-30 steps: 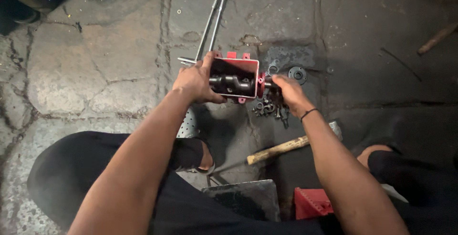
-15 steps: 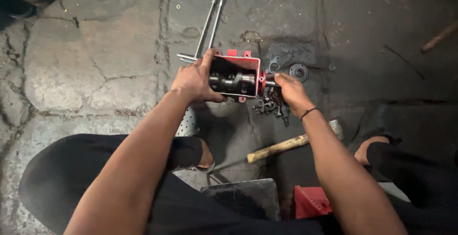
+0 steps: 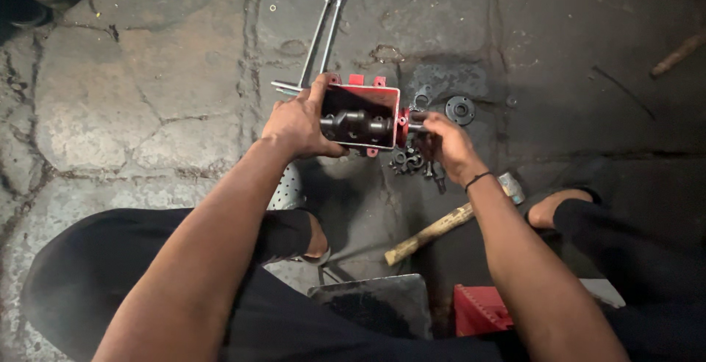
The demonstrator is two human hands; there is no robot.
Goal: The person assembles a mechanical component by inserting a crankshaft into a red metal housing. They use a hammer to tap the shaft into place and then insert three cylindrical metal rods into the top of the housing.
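Note:
My left hand [image 3: 298,123] grips the left side of a red open-topped metal housing [image 3: 364,97] held above the stone floor. A dark geared shaft [image 3: 360,124] lies across the inside of the housing. My right hand [image 3: 445,141] pinches the shaft's end where it sticks out of the housing's right wall. Just below the housing, a small heap of dark gears and bolts [image 3: 412,162] lies on the floor.
Two long metal rods [image 3: 325,31] lie beyond the housing. A round black flange [image 3: 460,109] sits to its right. A wooden-handled hammer [image 3: 448,224] lies by my right forearm. A red block [image 3: 482,309] and a dark metal plate [image 3: 375,307] rest near my knees.
My right hand has lifted from the heap of small parts to the shaft end at the housing's right wall. The housing has stayed in my left hand.

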